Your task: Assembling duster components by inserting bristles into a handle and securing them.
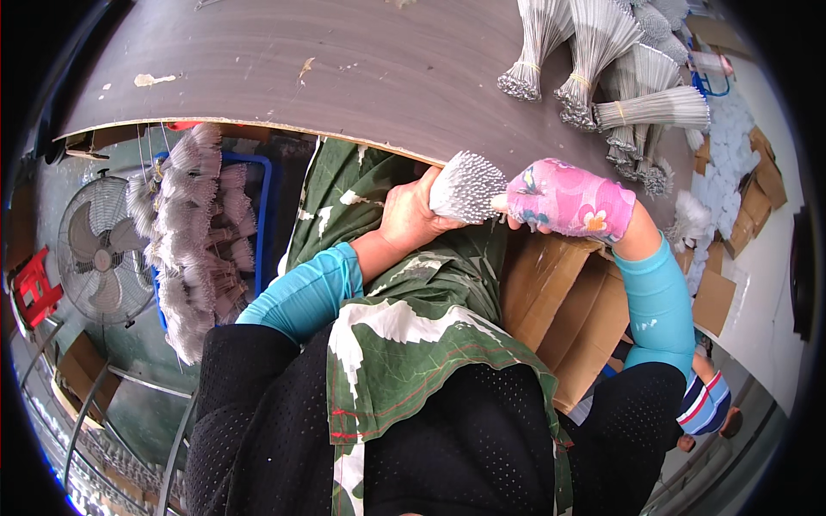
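Note:
My left hand is wrapped round a bundle of thin white wire-like strands, in front of the table edge and above my lap. The bundle's fanned end, with small silvery tips, faces right. My right hand, in a pink flowered fingerless glove, is closed at the right side of this fanned end. Its thumb and fingertips are pinched together against the tips. Whatever sits between them is too small to make out. Farther right on the table lie several similar bundles, some tied with a thin yellowish band.
The brown table spans the far side. At left, bunches of white strands hang beside a blue-rimmed crate, near a floor fan and a red stool. An open cardboard box stands by my right forearm. Another person is at lower right.

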`<action>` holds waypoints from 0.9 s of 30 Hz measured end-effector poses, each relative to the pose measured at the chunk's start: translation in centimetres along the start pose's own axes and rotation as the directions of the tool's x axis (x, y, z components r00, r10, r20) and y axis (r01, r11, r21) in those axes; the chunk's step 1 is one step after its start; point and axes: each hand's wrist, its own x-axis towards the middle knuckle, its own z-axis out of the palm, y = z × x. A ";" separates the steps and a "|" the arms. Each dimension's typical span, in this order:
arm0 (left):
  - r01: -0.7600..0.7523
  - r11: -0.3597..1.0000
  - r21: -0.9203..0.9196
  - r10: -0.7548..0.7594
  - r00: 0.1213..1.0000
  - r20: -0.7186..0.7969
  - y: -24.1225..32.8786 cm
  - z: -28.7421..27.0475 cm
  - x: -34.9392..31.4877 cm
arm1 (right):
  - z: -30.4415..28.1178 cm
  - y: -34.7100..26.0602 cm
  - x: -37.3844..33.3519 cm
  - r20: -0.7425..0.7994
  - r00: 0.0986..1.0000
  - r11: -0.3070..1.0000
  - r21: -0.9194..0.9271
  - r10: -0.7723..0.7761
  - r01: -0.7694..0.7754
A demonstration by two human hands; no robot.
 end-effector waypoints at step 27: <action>-0.016 0.998 0.053 0.016 1.000 0.000 0.2 -0.1 0.0 | 0.3 -0.3 0.7 -0.040 0.992 0.982 -0.154 -0.116 0.109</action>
